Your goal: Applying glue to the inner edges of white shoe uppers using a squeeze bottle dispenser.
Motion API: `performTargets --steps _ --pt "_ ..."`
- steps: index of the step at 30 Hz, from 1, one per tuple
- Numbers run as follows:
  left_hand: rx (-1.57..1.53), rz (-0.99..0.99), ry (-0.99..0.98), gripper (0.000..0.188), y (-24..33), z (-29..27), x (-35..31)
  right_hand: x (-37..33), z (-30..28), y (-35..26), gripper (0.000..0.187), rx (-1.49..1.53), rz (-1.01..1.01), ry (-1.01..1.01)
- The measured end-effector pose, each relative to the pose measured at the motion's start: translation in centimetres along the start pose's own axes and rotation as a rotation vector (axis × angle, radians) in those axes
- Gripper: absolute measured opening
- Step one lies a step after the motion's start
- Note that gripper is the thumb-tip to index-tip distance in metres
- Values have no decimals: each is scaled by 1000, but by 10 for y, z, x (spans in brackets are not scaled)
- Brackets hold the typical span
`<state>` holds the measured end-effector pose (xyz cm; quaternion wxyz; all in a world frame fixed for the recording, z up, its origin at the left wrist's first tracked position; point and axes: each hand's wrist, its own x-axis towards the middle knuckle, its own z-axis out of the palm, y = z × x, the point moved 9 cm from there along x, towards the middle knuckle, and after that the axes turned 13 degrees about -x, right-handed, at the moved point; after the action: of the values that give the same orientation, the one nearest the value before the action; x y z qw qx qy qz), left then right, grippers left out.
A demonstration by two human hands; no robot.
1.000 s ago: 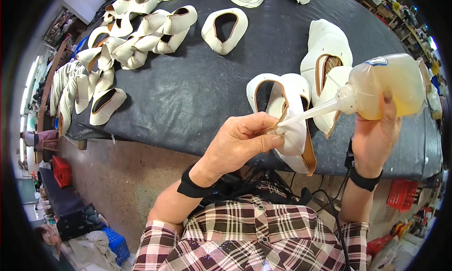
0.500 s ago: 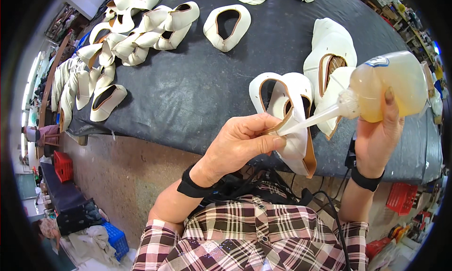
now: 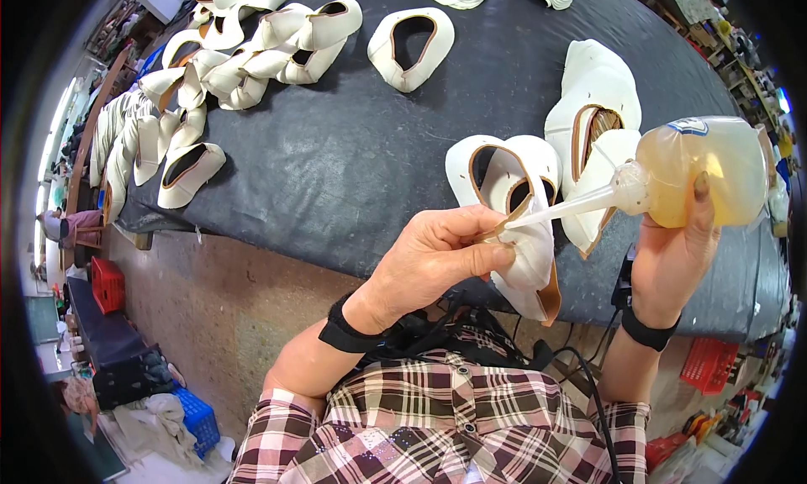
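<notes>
The left hand (image 3: 433,253) is pinching a white upper (image 3: 533,261); right of that upper, the right hand (image 3: 672,261) is gripping a bottle (image 3: 727,165)

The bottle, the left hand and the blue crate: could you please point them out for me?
Bottle (image 3: 721,156), head view, on its clear body.
Left hand (image 3: 429,257), head view, on the middle of the hand.
Blue crate (image 3: 199,422), head view, on its side wall.
</notes>
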<state>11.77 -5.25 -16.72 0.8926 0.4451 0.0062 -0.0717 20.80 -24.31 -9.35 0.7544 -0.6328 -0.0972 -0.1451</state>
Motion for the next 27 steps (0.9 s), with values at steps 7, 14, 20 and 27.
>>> performTargets --steps 7,14,20,27 --pt "-6 9 -3 18 -1 -1 2 -7 8 -3 37 -10 -8 -11" --pt "-22 -17 12 18 -2 -2 1 1 0 5 39 -9 61 -3" --pt "-11 -4 5 17 -1 -4 2 -6 9 8 39 2 46 18" --pt "33 10 15 16 -1 -8 1 1 3 13 36 13 116 -17"
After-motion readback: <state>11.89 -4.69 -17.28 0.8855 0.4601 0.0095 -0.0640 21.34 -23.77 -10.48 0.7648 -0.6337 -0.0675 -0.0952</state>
